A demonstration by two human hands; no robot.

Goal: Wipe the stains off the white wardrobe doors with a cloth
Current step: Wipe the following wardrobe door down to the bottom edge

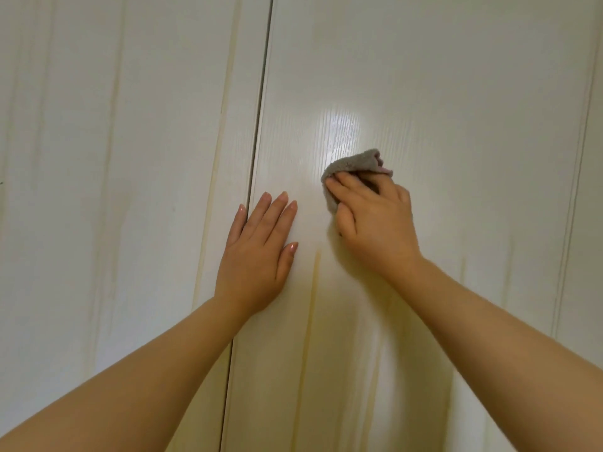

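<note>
cloth (pixel 354 164) bunched under right hand (pixel 375 220), pressed on right door (pixel 456 125) | left hand (pixel 257 252) laid flat, fingers straight | risk: streak (pixel 313 288) below likely missed if strokes are kept high

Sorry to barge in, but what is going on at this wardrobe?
A person is wiping the white wood-grain wardrobe doors. Their right hand grips a bunched grey-pink cloth against the right-hand door, while the left hand rests flat, fingers straight, at the dark gap between the doors. Yellowish vertical streaks run down below both hands.
</note>
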